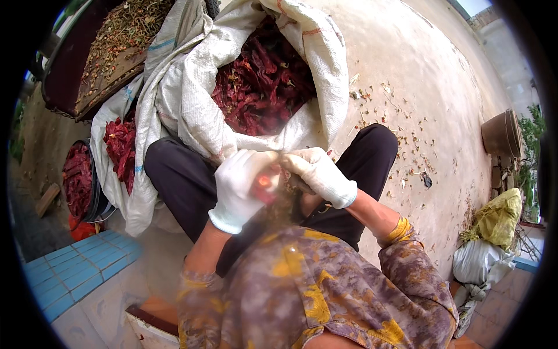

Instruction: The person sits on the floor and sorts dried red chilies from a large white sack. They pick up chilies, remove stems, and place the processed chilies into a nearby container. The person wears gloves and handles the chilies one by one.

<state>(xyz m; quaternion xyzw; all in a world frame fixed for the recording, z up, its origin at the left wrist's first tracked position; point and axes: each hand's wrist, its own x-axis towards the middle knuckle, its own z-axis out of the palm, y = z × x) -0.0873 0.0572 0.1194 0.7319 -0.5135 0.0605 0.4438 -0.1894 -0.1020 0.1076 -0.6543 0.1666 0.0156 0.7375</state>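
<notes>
Both hands wear white knit gloves and meet above my lap, just below the rim of a large white woven sack [196, 83] full of dried red chili peppers [266, 83]. My left hand [242, 183] is curled around a dried red chili [264, 185], which looks blurred. My right hand [316, 172] has its thumb and fingers pinched together against the left fingertips, at the end of the chili; what exactly they pinch is unclear. Under the hands the view is smeared and partly hidden.
A second woven sack [107, 118] and a dark bucket [93, 183] hold more chilies at left. A cart or tray with stems and scraps [126, 35] stands upper left. Chili stems [409, 148] litter the concrete at right. Blue tiles [83, 266] edge a step; a brown pot [501, 133] stands far right.
</notes>
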